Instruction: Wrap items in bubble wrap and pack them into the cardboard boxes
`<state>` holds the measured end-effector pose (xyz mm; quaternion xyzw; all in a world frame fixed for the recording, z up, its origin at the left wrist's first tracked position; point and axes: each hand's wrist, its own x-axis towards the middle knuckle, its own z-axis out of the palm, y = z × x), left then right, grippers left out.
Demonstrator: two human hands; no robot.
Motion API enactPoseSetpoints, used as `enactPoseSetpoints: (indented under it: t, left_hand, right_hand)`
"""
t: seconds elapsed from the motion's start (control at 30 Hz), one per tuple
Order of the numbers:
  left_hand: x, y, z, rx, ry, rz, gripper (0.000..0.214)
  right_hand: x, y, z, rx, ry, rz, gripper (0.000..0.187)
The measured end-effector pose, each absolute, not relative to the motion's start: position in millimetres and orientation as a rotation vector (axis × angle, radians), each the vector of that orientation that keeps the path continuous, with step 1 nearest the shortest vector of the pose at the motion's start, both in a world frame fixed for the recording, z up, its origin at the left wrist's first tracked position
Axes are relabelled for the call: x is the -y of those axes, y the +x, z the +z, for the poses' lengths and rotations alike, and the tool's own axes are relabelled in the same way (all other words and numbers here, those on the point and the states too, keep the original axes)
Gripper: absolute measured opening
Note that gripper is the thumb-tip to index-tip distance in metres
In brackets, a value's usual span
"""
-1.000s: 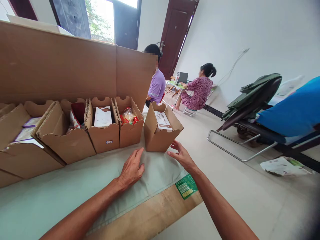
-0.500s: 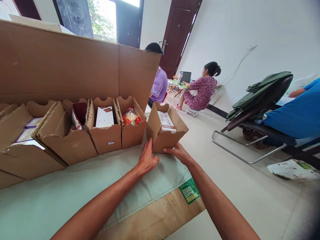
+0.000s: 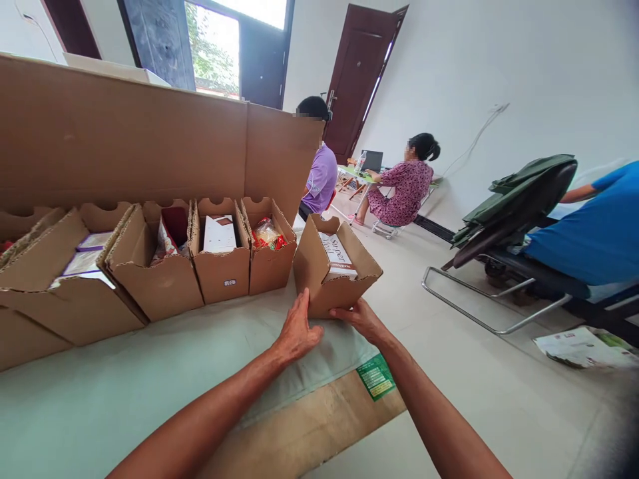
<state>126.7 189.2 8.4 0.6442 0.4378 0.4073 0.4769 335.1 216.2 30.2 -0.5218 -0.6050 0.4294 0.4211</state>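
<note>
A small open cardboard box (image 3: 319, 269) stands at the right end of the table, with a white carton (image 3: 339, 255) lying inside it. My left hand (image 3: 298, 329) presses against the box's near left corner, fingers wrapped up its side. My right hand (image 3: 360, 318) holds the box's lower front edge from the right. The box looks slightly tilted between both hands.
A row of open cardboard boxes (image 3: 222, 256) with packets stands left of it, before a tall cardboard wall (image 3: 150, 146). A pale green cloth (image 3: 150, 372) covers the table; a green label (image 3: 375, 376) marks its edge. Two seated people (image 3: 399, 189) and a folding chair (image 3: 514, 219) are right.
Both hands reached forward from the cloth and closed on the small box at the right end. The box has shifted slightly toward me and tilted.
</note>
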Motion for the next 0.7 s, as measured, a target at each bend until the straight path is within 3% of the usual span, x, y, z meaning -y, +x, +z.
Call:
enactPoseSetpoints:
  t: [0.23,0.4,0.6,0.7]
  left_hand:
    - [-229.4,136.1,21.7,-1.142,1.503,1.042,0.100]
    - [-234.1,133.4,25.0,-1.182,1.492,1.120,0.086]
    - [-179.4,108.1,41.0,-1.062,1.537,1.093,0.066]
    - [-150.5,69.9,50.6,-1.041,1.528,1.020,0.049]
  right_hand:
    - [-271.6,333.4,45.7,1.576,-1.291,1.084,0.071]
    - [-271.3,328.8,42.2,1.566,-1.314,1.034,0.062]
    - [-151.0,311.4,29.9,1.575,-1.557,0.663,0.062]
    - [-62.3,272.2,19.3,1.678,-1.603,0.647,0.064]
